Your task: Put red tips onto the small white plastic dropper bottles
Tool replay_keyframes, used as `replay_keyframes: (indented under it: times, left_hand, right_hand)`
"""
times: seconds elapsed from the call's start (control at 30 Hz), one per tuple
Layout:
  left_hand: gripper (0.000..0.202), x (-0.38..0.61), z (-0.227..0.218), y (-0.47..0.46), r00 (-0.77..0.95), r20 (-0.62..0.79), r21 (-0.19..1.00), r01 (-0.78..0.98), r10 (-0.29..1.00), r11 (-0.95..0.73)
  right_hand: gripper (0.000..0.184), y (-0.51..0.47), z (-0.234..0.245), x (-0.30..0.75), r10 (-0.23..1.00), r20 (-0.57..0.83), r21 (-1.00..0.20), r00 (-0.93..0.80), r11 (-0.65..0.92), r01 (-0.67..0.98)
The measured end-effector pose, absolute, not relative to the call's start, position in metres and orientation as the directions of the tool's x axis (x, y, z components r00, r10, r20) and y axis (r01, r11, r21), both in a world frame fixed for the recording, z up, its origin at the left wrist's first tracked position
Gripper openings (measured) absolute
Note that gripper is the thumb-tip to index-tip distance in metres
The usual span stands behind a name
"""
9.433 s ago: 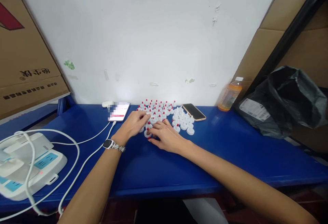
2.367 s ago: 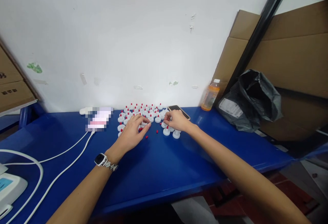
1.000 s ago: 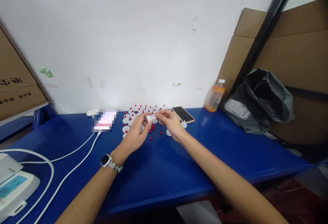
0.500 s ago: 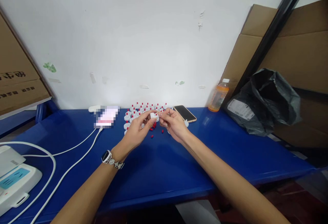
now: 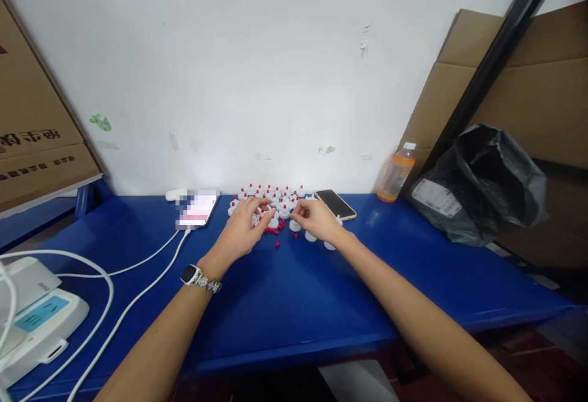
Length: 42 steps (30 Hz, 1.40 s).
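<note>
My left hand (image 5: 241, 224) is spread above a cluster of white nozzle caps with red tips (image 5: 284, 209). Its thumb and fingers are apart, and the thumb lies near a white cap (image 5: 274, 222). To the right, my right hand (image 5: 316, 217) has thumb and forefinger pinched together just over another white cap (image 5: 294, 226). Whether that cap's spout is between the fingertips cannot be made out. More white caps without visible red tips (image 5: 311, 236) sit beneath and beside this hand. Small loose red tips (image 5: 277, 244) lie between the hands.
On the left are a lit phone (image 5: 202, 206) on a cable and a white power strip (image 5: 46, 322). A dark phone (image 5: 337, 203), an orange drink bottle (image 5: 395, 172) and a grey plastic bag (image 5: 478, 187) stand right. The wall (image 5: 275, 83) rises behind the blue table (image 5: 294, 304).
The hands held a small white piece together; now they are apart. My left hand has opened over the cluster, and my right hand has moved right and down to a white cap.
</note>
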<state>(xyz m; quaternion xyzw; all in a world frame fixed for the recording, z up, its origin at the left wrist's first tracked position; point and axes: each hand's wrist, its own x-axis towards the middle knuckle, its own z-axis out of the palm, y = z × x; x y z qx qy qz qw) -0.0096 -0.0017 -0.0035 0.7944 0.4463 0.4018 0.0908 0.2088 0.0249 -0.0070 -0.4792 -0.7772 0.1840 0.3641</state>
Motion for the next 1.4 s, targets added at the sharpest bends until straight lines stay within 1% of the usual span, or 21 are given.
replay_keyframes:
  times: [0.07, 0.13, 0.23, 0.3, 0.37, 0.5, 0.57, 0.67, 0.77, 0.87, 0.97, 1.03, 1.07, 1.13, 1.2, 1.23, 1.3, 1.33, 1.37, 1.4]
  left_hand:
    - [0.034, -0.009, -0.004, -0.002, 0.303, 0.541, 0.497, 0.637, 0.784, -0.589]
    - [0.031, -0.007, -0.005, -0.002, 0.339, 0.532, 0.487, 0.627, 0.776, -0.608]
    - [0.029, -0.005, -0.007, -0.003, 0.374, 0.539, 0.474, 0.606, 0.755, -0.639]
    - [0.029, -0.004, -0.008, -0.003, 0.384, 0.538, 0.473, 0.599, 0.750, -0.646]
    - [0.030, -0.002, -0.008, -0.003, 0.393, 0.537, 0.472, 0.593, 0.746, -0.652]
    - [0.030, 0.002, -0.009, -0.003, 0.421, 0.541, 0.468, 0.569, 0.729, -0.676]
    - [0.030, 0.004, -0.009, -0.003, 0.431, 0.535, 0.467, 0.566, 0.726, -0.680]
    - [0.029, 0.006, -0.010, -0.004, 0.433, 0.533, 0.462, 0.571, 0.727, -0.679]
    - [0.029, 0.007, -0.009, -0.004, 0.443, 0.530, 0.452, 0.574, 0.723, -0.683]
    - [0.027, 0.009, -0.009, -0.005, 0.454, 0.523, 0.448, 0.574, 0.721, -0.686]
    - [0.026, 0.011, -0.009, -0.006, 0.453, 0.519, 0.445, 0.581, 0.725, -0.682]
    - [0.027, 0.011, -0.009, -0.006, 0.450, 0.520, 0.442, 0.585, 0.726, -0.680]
    - [0.027, 0.011, -0.009, -0.006, 0.446, 0.526, 0.443, 0.583, 0.724, -0.681]
    - [0.029, 0.012, -0.010, -0.008, 0.431, 0.544, 0.452, 0.572, 0.720, -0.684]
    - [0.040, 0.013, -0.010, -0.009, 0.412, 0.560, 0.469, 0.557, 0.719, -0.685]
    - [0.044, 0.013, -0.010, -0.009, 0.406, 0.564, 0.479, 0.549, 0.719, -0.685]
    - [0.042, 0.012, -0.010, -0.009, 0.417, 0.550, 0.502, 0.528, 0.724, -0.685]
    - [0.038, 0.011, -0.010, -0.009, 0.426, 0.537, 0.516, 0.517, 0.728, -0.683]
    - [0.035, 0.010, -0.009, -0.008, 0.432, 0.525, 0.529, 0.509, 0.734, -0.679]
    - [0.033, 0.009, -0.009, -0.008, 0.434, 0.512, 0.541, 0.507, 0.741, -0.671]
  right_hand:
    - [0.010, 0.027, -0.007, 0.208, 0.863, 0.401, -0.535, -0.309, 0.494, 0.686]
    - [0.011, 0.028, -0.005, 0.209, 0.850, 0.424, -0.477, -0.313, 0.503, 0.721]
    - [0.020, 0.026, 0.001, 0.220, 0.854, 0.460, -0.491, -0.244, 0.473, 0.731]
    - [0.023, 0.020, 0.003, 0.231, 0.854, 0.484, -0.512, -0.189, 0.452, 0.730]
    - [0.020, 0.012, 0.004, 0.241, 0.856, 0.477, -0.502, -0.199, 0.451, 0.738]
    - [0.013, -0.003, 0.003, 0.250, 0.865, 0.385, -0.427, -0.322, 0.476, 0.769]
    - [0.015, -0.004, 0.003, 0.252, 0.867, 0.403, -0.401, -0.295, 0.457, 0.794]
    - [0.018, 0.002, 0.004, 0.258, 0.872, 0.452, -0.363, -0.189, 0.373, 0.854]
    - [0.016, 0.013, 0.001, 0.263, 0.899, 0.412, -0.332, -0.150, 0.302, 0.894]
    - [0.013, 0.024, -0.003, 0.262, 0.919, 0.356, -0.326, -0.171, 0.293, 0.899]
    - [0.011, 0.027, -0.002, 0.257, 0.921, 0.334, -0.365, -0.201, 0.323, 0.873]
    - [0.012, 0.025, 0.001, 0.253, 0.902, 0.377, -0.433, -0.209, 0.371, 0.821]
    - [0.011, 0.023, 0.003, 0.249, 0.889, 0.412, -0.487, -0.198, 0.399, 0.777]
    - [0.009, 0.018, 0.006, 0.240, 0.866, 0.474, -0.619, -0.159, 0.456, 0.639]
    - [0.012, 0.012, 0.006, 0.229, 0.861, 0.486, -0.742, -0.150, 0.498, 0.449]
    - [0.015, 0.009, 0.005, 0.222, 0.861, 0.478, -0.785, -0.172, 0.507, 0.356]
    - [0.019, 0.004, 0.003, 0.213, 0.857, 0.460, -0.828, -0.233, 0.509, 0.236]
    - [0.020, 0.002, 0.001, 0.210, 0.854, 0.456, -0.830, -0.252, 0.510, 0.225]
    - [0.021, -0.001, -0.001, 0.209, 0.851, 0.458, -0.819, -0.258, 0.517, 0.249]
    - [0.021, -0.003, -0.002, 0.209, 0.846, 0.467, -0.788, -0.258, 0.531, 0.312]
